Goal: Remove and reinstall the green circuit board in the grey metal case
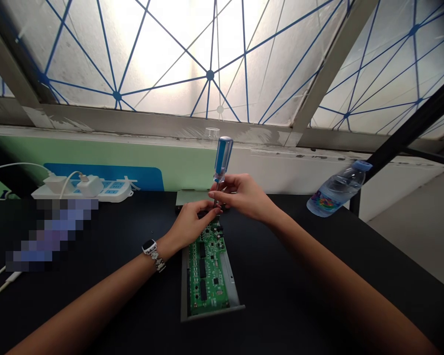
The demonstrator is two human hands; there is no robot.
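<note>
One screwdriver [222,162] with a clear blue handle is standing upright over the far end of one green circuit board [209,268], which is lying in one shallow grey metal case [233,276] near the middle of the black table [303,296]. The right hand [244,197] is gripping the screwdriver low on the handle where the shaft begins, its fingers closed around it. The left hand [190,222] is resting on the far edge of the board, its fingertips pinched together at the lower shaft of the tool; whether they are actually clamping the shaft or only touching it cannot be told. One wristwatch [150,248] with a metal band is sitting on the left wrist. One clear plastic water bottle [336,190] with a blue cap is lying tilted at the table's far right edge, well apart from the hands. One white power strip [87,190] is sitting at the far left with two white plugs in it, and white cables [0,286] are trailing off the left edge. Behind the table a pale green and white wall is running below a wide frosted window [207,59] crossed by blue lines, with bright light coming through.
</note>
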